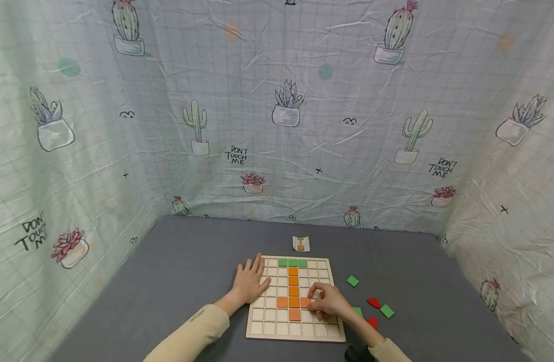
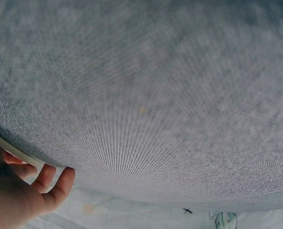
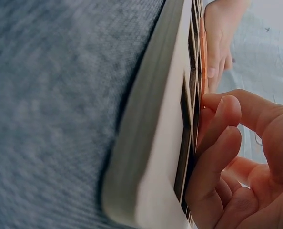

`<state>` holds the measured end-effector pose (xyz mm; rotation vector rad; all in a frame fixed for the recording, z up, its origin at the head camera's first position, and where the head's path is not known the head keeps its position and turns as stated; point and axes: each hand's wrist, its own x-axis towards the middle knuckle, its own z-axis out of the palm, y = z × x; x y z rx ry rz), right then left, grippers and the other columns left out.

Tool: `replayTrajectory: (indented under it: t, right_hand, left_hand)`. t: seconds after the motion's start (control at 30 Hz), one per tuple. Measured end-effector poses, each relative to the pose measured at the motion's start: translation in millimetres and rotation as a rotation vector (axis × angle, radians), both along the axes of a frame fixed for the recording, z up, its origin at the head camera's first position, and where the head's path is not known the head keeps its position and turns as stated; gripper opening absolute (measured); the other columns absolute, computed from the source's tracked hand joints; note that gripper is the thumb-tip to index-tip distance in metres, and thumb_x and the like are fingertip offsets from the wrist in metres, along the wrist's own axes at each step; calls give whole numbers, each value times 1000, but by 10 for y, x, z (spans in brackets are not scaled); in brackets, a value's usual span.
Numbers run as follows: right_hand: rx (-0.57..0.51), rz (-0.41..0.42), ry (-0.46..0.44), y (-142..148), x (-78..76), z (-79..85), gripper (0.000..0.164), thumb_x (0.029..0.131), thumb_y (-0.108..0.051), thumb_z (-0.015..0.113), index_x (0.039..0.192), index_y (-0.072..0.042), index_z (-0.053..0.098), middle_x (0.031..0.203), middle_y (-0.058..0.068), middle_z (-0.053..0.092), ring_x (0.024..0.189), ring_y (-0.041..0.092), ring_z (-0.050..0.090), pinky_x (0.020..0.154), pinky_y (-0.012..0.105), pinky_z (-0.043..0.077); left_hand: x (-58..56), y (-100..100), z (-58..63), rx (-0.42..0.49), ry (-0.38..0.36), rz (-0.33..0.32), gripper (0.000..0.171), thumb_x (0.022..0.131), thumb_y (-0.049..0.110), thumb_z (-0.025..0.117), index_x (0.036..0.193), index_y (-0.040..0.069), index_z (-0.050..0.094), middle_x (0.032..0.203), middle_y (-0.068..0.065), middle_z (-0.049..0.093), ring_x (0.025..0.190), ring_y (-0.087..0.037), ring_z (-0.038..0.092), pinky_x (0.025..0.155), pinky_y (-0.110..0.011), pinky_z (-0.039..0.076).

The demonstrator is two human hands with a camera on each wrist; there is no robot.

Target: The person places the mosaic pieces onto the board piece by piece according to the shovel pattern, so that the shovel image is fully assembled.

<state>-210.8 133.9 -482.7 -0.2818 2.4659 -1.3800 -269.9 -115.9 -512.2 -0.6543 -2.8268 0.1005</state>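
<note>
A wooden grid board lies on the grey table. Three green square tiles fill part of its top row, with a column of orange tiles below. Darker orange tiles flank the column's foot, and another sits under it. My right hand pinches the darker orange tile right of the column, at its cell; the right wrist view shows the fingertips close against the board. My left hand rests with spread fingers on the board's left edge; its fingers also show in the left wrist view.
Right of the board lie loose green tiles and red pieces, some partly behind the right forearm. A small pattern card lies beyond the board. A black object is by the right sleeve. Cactus-printed cloth encloses the table.
</note>
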Motion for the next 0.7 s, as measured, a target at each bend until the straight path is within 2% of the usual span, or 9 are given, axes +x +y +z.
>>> replayTrajectory:
  t: [0.7]
  right_hand:
    - [-57,30,-14,54,-25,-54,23,74,-9,69,90,-1,56,51,-2,52,37,6,49,39,20,36]
  left_hand:
    - [11,12,24,3,-7,7,61,92,47,35,136,5,37,142,-14,34,115,-31,41,80,-47,34]
